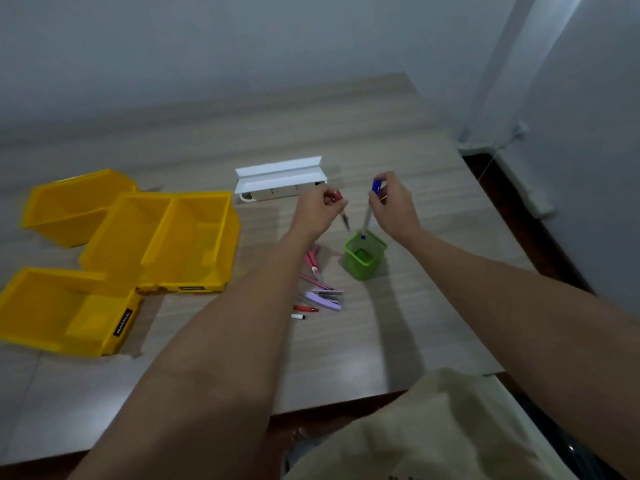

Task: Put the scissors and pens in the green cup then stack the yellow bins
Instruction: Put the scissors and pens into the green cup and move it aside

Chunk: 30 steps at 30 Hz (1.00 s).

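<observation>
Head view shows the pens step. The right hand (pixel 393 206) pinches a blue pen (pixel 369 211), tip at the green cup (pixel 364 255), middle frame. The left hand (pixel 320 211) pinches a red pen (pixel 341 209). Next, each pen likely needs dropping in.

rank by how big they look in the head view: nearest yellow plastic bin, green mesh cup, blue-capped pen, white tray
1. nearest yellow plastic bin
2. white tray, though farther away, so unsure
3. green mesh cup
4. blue-capped pen, thinnest
</observation>
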Each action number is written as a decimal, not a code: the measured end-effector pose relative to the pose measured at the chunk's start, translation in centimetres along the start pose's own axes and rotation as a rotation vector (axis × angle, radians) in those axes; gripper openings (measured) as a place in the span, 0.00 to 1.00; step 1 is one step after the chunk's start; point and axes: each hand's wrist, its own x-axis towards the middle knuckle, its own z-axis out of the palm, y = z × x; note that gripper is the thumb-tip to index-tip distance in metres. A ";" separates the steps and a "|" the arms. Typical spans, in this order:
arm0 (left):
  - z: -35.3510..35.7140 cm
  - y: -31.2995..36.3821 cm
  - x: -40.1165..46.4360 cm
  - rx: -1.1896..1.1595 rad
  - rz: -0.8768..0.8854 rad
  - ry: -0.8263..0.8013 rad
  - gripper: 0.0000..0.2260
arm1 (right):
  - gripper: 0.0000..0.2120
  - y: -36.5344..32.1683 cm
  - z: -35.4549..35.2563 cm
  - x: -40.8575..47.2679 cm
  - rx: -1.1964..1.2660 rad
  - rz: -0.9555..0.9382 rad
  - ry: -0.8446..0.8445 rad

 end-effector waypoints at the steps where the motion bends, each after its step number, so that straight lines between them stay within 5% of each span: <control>1: 0.7 0.1 0.0 0.020 -0.006 -0.009 0.08 | 0.13 0.4 -0.1 0.0 -0.002 -0.002 -0.013; 16: 7.7 -1.7 1.2 0.239 -0.200 -0.072 0.10 | 0.10 5.9 1.0 0.4 0.005 0.033 -0.309; 30: 2.6 -1.7 0.9 0.150 -0.181 0.080 0.12 | 0.12 2.4 1.6 3.6 0.057 -0.136 -0.269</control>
